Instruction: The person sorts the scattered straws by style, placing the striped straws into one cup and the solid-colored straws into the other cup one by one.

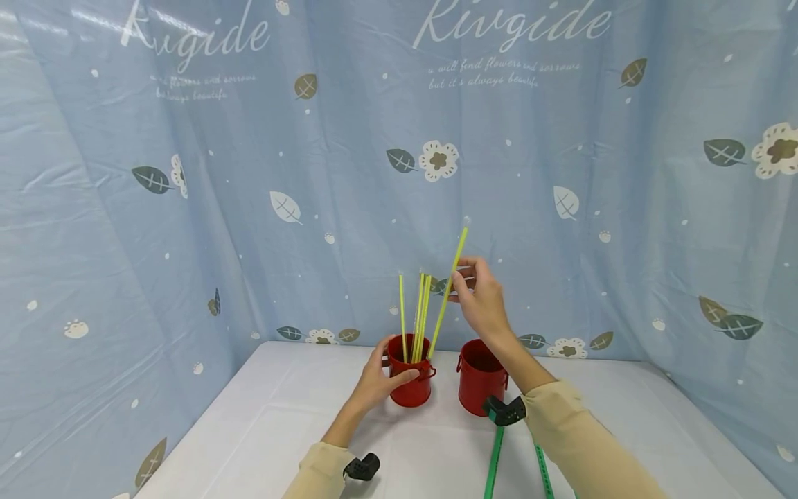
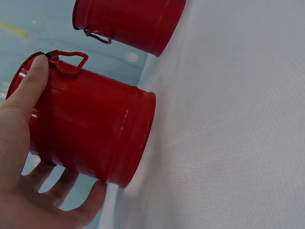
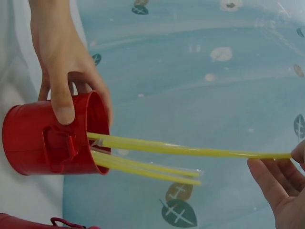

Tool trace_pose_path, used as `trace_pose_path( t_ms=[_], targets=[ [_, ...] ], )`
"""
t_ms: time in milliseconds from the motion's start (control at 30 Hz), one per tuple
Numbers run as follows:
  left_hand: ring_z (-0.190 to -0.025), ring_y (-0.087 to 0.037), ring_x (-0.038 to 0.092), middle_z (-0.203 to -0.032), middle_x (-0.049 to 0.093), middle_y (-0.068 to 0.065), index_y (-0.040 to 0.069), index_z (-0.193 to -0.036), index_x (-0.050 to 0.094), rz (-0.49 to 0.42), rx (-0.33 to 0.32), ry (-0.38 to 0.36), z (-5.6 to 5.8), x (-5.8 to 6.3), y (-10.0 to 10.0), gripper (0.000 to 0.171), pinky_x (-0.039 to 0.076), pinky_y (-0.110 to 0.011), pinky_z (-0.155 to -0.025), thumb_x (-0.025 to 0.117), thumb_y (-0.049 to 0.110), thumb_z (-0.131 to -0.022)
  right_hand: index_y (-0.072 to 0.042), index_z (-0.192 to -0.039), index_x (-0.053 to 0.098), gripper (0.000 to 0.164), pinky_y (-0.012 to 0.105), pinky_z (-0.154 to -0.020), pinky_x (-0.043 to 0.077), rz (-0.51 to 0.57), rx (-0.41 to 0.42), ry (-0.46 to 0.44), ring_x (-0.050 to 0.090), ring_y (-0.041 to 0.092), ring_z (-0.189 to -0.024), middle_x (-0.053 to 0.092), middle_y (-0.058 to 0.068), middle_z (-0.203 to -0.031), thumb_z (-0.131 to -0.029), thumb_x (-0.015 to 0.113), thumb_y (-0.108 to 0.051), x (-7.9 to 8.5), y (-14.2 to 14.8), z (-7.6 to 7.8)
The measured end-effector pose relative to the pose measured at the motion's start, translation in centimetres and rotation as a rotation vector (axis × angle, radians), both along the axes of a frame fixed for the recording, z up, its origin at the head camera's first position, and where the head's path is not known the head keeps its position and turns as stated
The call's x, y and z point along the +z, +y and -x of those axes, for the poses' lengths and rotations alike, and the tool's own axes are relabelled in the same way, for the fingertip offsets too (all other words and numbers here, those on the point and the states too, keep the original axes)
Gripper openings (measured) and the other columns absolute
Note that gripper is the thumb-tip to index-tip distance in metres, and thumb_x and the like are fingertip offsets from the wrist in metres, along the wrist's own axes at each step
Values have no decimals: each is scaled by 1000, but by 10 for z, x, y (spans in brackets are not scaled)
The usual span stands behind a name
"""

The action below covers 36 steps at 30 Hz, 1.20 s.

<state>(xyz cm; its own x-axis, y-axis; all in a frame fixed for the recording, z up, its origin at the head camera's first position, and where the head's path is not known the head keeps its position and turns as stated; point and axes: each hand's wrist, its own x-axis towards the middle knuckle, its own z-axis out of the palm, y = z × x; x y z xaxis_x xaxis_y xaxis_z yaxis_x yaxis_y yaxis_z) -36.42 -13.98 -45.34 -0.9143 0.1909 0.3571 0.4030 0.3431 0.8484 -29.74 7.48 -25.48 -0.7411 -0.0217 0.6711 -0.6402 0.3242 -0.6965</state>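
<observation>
My left hand grips a red metal bucket by its side, thumb near the rim; in the left wrist view the fingers curl round its far side. Several thin yellow straws stand in that bucket, their ends sheathed in clear plastic. Between thumb and fingertips my right hand pinches one longer-showing yellow straw, raised and tilted up to the right. The lower end of this straw is at the bucket's mouth, as the right wrist view shows.
A second red bucket stands to the right, partly behind my right forearm. Green strips with dark marks lie in front of it on the white-covered table. A blue patterned curtain hangs behind the table.
</observation>
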Motion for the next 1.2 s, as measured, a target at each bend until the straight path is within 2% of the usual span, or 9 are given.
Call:
trace_pose_path(
  t_ms=[133,233,467,567,733,900,1067,1200],
  targets=[
    [-122,-33,52,-142,47,-11,16,-152,30,1,2,10,1,-2,0,88,53,-50,-93,78,38,-82,10,-126,47,28,43,-76,61,19,-4,10,65,43,-93,61,29,-107,-100,49,0,1,-5,0],
    [-122,-33,52,-142,48,-11,17,-152,30,5,4,12,2,-3,0,88,53,-50,-93,78,39,-82,11,-125,47,28,38,-74,62,38,1,-2,65,44,-93,61,29,-107,-99,50,0,-2,-6,5],
    [-122,-32,51,-145,46,-11,18,-152,29,9,13,1,1,-3,1,88,53,-50,-93,78,39,-82,-1,-127,48,27,36,-72,62,58,-9,-19,67,35,-92,61,23,-111,-101,52,-10,-36,-2,48],
    [-123,-33,51,-145,45,-11,17,-153,29,11,17,-3,1,-3,2,90,53,-51,-93,78,41,-82,-2,-126,49,26,29,-69,61,44,-17,-32,67,31,-90,61,19,-110,-101,52,-11,-42,-3,49],
    [-123,-32,52,-145,45,-10,18,-153,29,6,27,-7,2,-2,2,90,53,-51,-94,78,41,-81,-2,-126,48,27,27,-69,61,29,-6,-64,67,30,-90,60,18,-110,-101,51,-11,-54,-4,52],
    [-122,-35,52,-145,45,-13,14,-152,29,14,33,12,2,-2,3,87,52,-54,-94,78,35,-83,-5,-124,49,24,29,-69,61,4,-9,-93,67,30,-92,61,19,-111,-101,52,-13,-68,-7,54],
    [-122,-41,51,-146,43,-20,7,-153,27,7,38,15,2,-2,5,88,50,-59,-95,78,26,-83,-5,-125,49,25,37,-72,62,-8,-4,-126,67,34,-93,61,19,-112,-101,52,-12,-81,-8,56],
    [-122,-38,51,-146,44,-17,10,-153,28,4,41,15,2,-1,6,87,50,-57,-95,77,28,-84,-5,-126,49,26,38,-72,62,-18,1,-157,67,35,-95,61,20,-113,-101,53,-11,-89,-10,55]
  ],
)
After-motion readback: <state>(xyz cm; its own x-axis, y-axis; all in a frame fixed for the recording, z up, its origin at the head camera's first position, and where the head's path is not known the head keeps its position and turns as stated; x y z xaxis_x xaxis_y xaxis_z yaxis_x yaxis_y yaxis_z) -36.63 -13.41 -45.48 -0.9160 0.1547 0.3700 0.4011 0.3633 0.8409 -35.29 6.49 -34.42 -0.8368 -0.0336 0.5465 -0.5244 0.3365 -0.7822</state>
